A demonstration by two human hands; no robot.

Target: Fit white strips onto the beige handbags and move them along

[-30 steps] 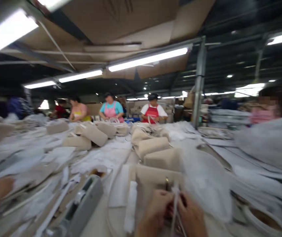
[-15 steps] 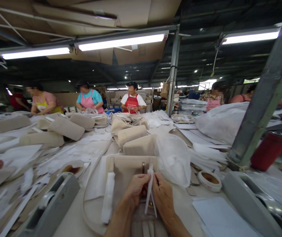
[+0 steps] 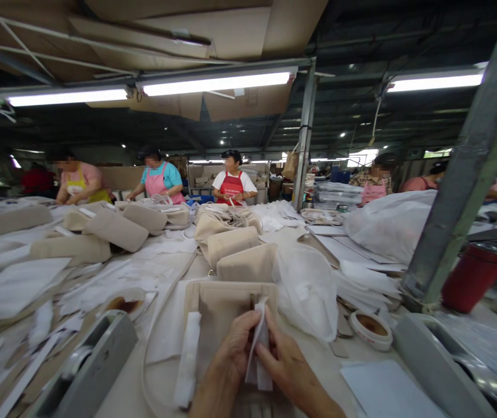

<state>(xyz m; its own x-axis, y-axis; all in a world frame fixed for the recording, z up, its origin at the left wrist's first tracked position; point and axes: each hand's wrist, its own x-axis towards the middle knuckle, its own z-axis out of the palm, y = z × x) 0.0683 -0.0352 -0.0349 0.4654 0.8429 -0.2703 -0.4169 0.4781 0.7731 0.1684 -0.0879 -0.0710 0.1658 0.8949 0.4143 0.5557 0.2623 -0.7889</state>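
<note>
A beige handbag [image 3: 216, 302] lies on the worktable before me, its strap [image 3: 147, 354] curving out on the left. Over the bag's right side, a thin white wrapping strip [image 3: 262, 373] hangs folded between my hands. My left hand [image 3: 235, 343] pinches the strip's left edge. With thumb and fingers closed, my right hand [image 3: 290, 361] grips it from the other side. What lies inside the fold is hidden. Another white wrap [image 3: 188, 363] covers a length along the bag's left side.
Grey tape dispensers [image 3: 89, 366] flank me, the other [image 3: 442, 366] at right. More beige bags [image 3: 246, 264] and a clear plastic bag [image 3: 307, 290] sit beyond. A tape roll [image 3: 370, 330], white sheets [image 3: 388, 389] and a metal post [image 3: 449, 186] stand right. Co-workers [image 3: 233, 183] work across the table.
The white strip's two hanging tails have come together into a wider fold. My right thumb has moved across it. At far left, another person's hand has shifted toward the edge.
</note>
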